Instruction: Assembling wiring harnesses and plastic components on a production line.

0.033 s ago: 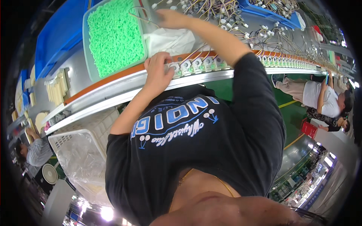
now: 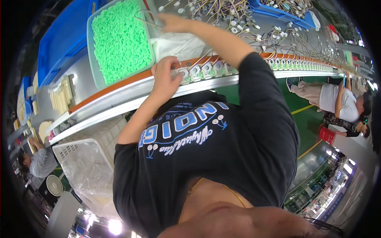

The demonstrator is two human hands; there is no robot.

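Observation:
My left hand is closed at the near end of a row of small white-and-green modules on the bench's edge rail. Its thumb and fingers grip the end module, which they partly cover. Out over the bench, my right hand is closed on a thin wire that loops over the bin's rim. My fingertips are blurred there. The clear plastic bin beside both hands is filled with small bright green pieces. A crumpled white cloth lies between my hands.
Tangled wires with white connectors cover the bench ahead to the right, with a blue tray behind. Large blue trays stand left. A white basket with plastic film is below the bench. Other people are right and far left.
My right hand has shifted slightly left, toward the green-filled bin, with the wire. My left hand stays at the end of the module row.

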